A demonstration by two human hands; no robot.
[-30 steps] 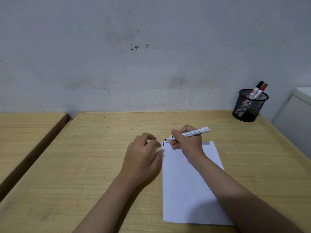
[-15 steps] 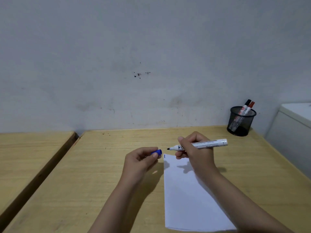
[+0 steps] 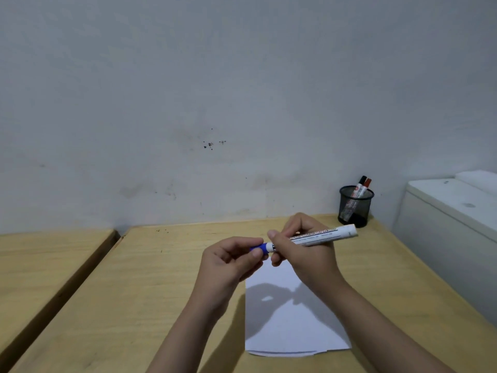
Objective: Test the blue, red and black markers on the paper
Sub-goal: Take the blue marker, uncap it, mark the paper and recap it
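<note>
A wood table (image 3: 161, 292) holds white paper (image 3: 293, 324). Above the paper, right hand (image 3: 304, 251) grips the blue marker (image 3: 320, 236) w/ fingers closed round it. Left hand (image 3: 231, 261) pinches its blue cap (image 3: 260, 248). Far right, a black mesh cup (image 3: 355, 207) holds the red marker (image 3: 366, 185) & black marker (image 3: 361, 183).

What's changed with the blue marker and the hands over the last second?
The right hand lifted the blue marker off the paper. The left hand brought the blue cap over, and it now sits on the tip. The red and black markers stayed in the mesh cup.
</note>
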